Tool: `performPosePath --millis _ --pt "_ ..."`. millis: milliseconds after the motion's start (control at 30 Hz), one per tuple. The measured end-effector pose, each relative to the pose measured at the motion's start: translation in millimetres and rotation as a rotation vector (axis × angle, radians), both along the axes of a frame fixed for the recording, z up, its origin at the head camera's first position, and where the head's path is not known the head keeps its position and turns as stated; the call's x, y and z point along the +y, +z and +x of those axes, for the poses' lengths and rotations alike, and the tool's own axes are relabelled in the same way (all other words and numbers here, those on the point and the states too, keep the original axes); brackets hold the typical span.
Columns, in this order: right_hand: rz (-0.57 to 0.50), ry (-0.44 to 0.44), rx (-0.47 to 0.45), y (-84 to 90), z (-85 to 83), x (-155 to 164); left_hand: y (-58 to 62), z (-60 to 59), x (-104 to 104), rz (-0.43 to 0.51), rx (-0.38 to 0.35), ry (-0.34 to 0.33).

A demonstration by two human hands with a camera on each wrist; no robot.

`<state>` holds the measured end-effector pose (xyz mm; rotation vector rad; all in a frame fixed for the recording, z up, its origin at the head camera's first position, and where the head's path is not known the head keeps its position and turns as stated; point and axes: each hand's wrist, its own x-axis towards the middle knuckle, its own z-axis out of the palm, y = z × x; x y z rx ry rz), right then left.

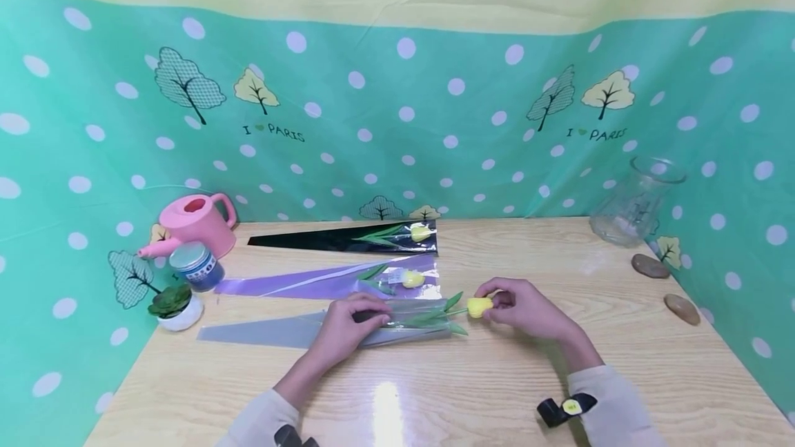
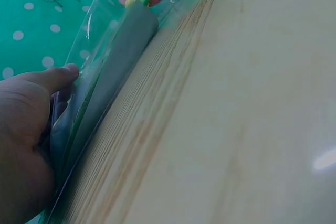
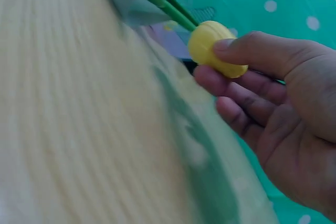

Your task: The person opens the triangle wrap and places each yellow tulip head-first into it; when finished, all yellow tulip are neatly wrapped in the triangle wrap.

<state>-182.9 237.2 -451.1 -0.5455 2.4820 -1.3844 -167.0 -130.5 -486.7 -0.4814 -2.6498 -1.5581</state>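
Note:
My right hand (image 1: 528, 309) pinches the yellow head of an artificial tulip (image 1: 479, 307) between thumb and fingers. Its green stem and leaves run into the mouth of a grey flower sleeve (image 1: 261, 332) with a clear front. At the sleeve's middle, my left hand (image 1: 349, 326) grips its upper edge; the left wrist view shows the thumb on the clear film (image 2: 89, 35) and the fingers partly hidden behind. Beyond lie a purple sleeve (image 1: 323, 285) and a black sleeve (image 1: 304, 241), each with a yellow tulip inside.
At the left stand a pink watering can (image 1: 208, 230), a blue jar with a pale lid (image 1: 197, 266) and a potted succulent (image 1: 177, 308). A glass vase (image 1: 630, 205) and two brown stones (image 1: 650, 265) are at the right. Patterned green cloth (image 1: 397, 102) walls the table.

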Motion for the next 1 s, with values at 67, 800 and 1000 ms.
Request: performPosePath --millis 67,800,1000 --pt "-0.003 -0.023 0.023 -2.9 0.9 -7 0.4 -0.1 0 0.004 0.001 -0.001" --pt "-0.161 0.004 0.085 -26.0 8.7 -45 -0.3 -2.4 -1 0.031 0.056 -0.044" --pt "-0.197 -0.012 0.159 -30.7 9.9 -53 0.9 -4.1 0 0.026 0.057 -0.041"
